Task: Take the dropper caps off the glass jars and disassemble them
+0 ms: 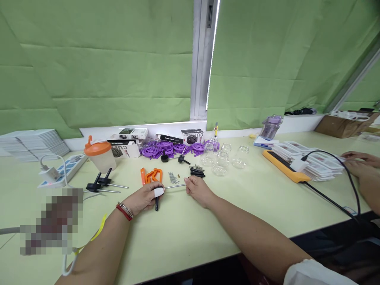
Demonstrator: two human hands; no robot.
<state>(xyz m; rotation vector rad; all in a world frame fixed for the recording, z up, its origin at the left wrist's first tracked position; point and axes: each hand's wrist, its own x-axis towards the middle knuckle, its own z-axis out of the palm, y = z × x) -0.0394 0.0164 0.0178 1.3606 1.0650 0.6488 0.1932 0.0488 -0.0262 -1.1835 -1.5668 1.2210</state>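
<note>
My left hand (144, 199) is closed round the black T-handle (156, 205) of a thin metal rod (174, 186), a white bandage on one finger. My right hand (198, 190) pinches the rod's far end, just in front of a small pile of black parts (197, 170). The rod lies level just above the pale green table (184, 233). Close behind it are loose silver screws (173, 177) and orange plastic clips (151, 175). A red and silver bracelet sits on my left wrist.
Further back lie purple plastic wheels (172, 149), clear glass jars (221, 158), an orange-lidded shaker cup (100, 155), small boxes and two more black-handled rods (102, 183). A power strip (63, 169) is at left. Another person's hands (360, 164) rest by stacked cards at right, near a black cable.
</note>
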